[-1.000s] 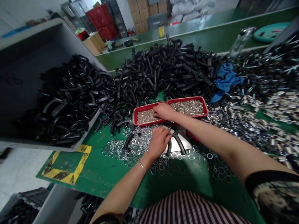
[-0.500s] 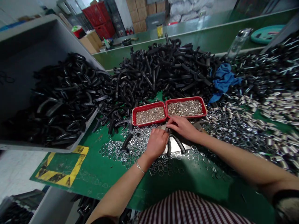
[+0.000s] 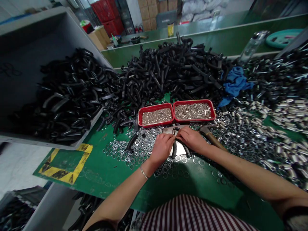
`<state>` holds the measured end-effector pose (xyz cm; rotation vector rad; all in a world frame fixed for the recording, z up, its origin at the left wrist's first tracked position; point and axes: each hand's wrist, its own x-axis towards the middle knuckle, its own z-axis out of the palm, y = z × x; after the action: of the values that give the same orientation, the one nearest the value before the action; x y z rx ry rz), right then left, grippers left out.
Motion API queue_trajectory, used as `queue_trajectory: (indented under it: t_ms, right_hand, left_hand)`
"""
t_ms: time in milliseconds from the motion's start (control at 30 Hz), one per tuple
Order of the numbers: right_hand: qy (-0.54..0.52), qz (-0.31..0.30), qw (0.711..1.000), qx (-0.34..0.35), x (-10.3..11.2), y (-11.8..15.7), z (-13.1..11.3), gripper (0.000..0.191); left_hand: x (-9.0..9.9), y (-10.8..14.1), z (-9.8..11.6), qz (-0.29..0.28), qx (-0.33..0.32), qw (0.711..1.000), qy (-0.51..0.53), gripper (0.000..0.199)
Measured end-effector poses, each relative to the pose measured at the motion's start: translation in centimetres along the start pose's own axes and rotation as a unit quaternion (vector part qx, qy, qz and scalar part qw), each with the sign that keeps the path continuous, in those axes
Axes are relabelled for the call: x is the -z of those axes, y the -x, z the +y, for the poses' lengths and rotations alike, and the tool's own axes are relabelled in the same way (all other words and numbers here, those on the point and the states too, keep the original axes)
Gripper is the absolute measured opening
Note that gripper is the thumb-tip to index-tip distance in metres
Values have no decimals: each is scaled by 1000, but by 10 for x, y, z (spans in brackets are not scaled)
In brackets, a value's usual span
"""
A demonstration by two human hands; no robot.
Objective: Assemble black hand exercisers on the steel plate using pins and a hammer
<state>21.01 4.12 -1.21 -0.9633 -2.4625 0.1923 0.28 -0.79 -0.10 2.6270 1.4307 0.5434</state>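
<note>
My left hand (image 3: 162, 148) and my right hand (image 3: 191, 138) meet over a pale metal plate (image 3: 180, 149). Both hands are closed, fingertips pinched at the upper end of a black two-legged curved handle part (image 3: 174, 150). Its two legs spread toward me over the plate. Whatever small piece lies between the fingertips is hidden. A single black curved handle (image 3: 131, 143) rests left of my left hand among loose metal rings (image 3: 138, 153). To the right of my right hand lies a hammer (image 3: 215, 141) with a wooden shaft, partly covered by my forearm.
Two red trays (image 3: 156, 124) of small metal pins stand just beyond my hands. Behind them rises a heap of black handles (image 3: 166, 69); a grey bin (image 3: 79, 141) of more stands left. Metal sleeves (image 3: 286, 112), a blue cloth (image 3: 234, 84) and a bottle (image 3: 252, 45) are right.
My right hand has drawn back from beside the right tray, down to the black part, and its fingers now meet my left fingertips. More of the hammer shows. The view has shifted slightly.
</note>
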Motion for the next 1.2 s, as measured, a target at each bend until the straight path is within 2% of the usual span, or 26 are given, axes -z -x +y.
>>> queue_trajectory:
  t_ms: [67, 167, 300, 367, 433, 500, 600, 700, 767, 833, 933, 1000, 1100, 1200]
  right_hand:
    - [45, -17, 999, 21, 1, 0, -3, 33]
    - [79, -50, 995, 41, 2, -2, -8, 32]
    - [2, -85, 996, 25, 16, -1, -8, 29]
    - [-44, -68, 997, -16, 33, 10, -4, 30]
    - [-35, -34, 995, -85, 55, 30, 1, 31]
    - [40, -26, 986, -160, 76, 58, 6, 28]
    - [146, -81, 960, -224, 94, 97, 10, 29]
    - [162, -128, 946, -249, 94, 119, 15, 31]
    - [145, -121, 948, -258, 91, 122, 21, 31]
    - [116, -84, 954, -265, 90, 121, 27, 31]
    - [31, -27, 957, -288, 96, 113, 28, 32]
    - [-57, -50, 951, -301, 102, 102, 19, 32]
    - [-160, -133, 932, -296, 111, 80, -5, 31]
    - [-183, -126, 936, -273, 110, 56, -28, 33]
  left_hand:
    - [0, -2, 0, 18, 39, 998, 55, 27]
    - [9, -8, -6, 45, 51, 993, 100, 24]
    - [34, -26, -26, 77, 69, 991, 82, 23]
    - [46, -40, -43, 69, 89, 992, 48, 24]
    - [53, -56, -65, 34, 113, 993, 5, 26]
    - [56, -73, -86, -32, 137, 989, -35, 25]
    - [54, -94, -105, -131, 168, 974, -74, 19]
    - [50, -106, -106, -153, 184, 967, -90, 19]
    - [48, -105, -102, -143, 187, 967, -95, 21]
    - [46, -99, -99, -132, 191, 968, -96, 24]
    - [42, -88, -100, -77, 184, 976, -89, 24]
    - [40, -84, -100, -16, 169, 982, -85, 21]
    - [39, -83, -89, 54, 151, 986, -55, 18]
    - [44, -82, -64, 105, 134, 984, 47, 14]
